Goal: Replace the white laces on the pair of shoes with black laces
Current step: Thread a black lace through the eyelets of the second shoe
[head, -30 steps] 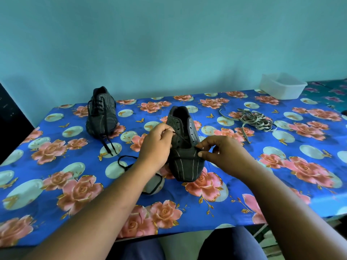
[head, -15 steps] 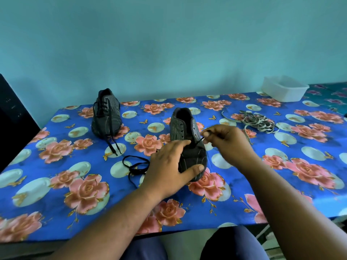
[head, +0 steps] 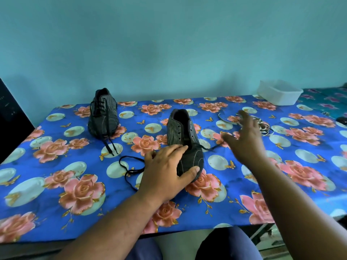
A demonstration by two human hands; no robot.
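Note:
The near dark striped shoe (head: 185, 134) stands mid-table, toe toward me. My left hand (head: 167, 166) grips its toe, fingers laid over the top and thumb round the front. A black lace (head: 129, 167) trails from the shoe in loops on the cloth to its left. A short end of the lace (head: 211, 147) sticks out to the right. My right hand (head: 244, 139) hovers right of the shoe, blurred, fingers spread, holding nothing. The far shoe (head: 103, 117) at the back left is laced in black. The white laces (head: 263, 126) lie in a heap, partly hidden by my right hand.
A white plastic tub (head: 277, 92) sits at the table's back right corner. The flowered blue tablecloth (head: 56, 184) covers the table up to the front edge by my knees. A dark object (head: 11, 117) stands at the left edge.
My left hand moved from the shoe's eyelets onto its toe. My right hand pulled the lace end to the right, then let it go and opened, moving toward the white laces.

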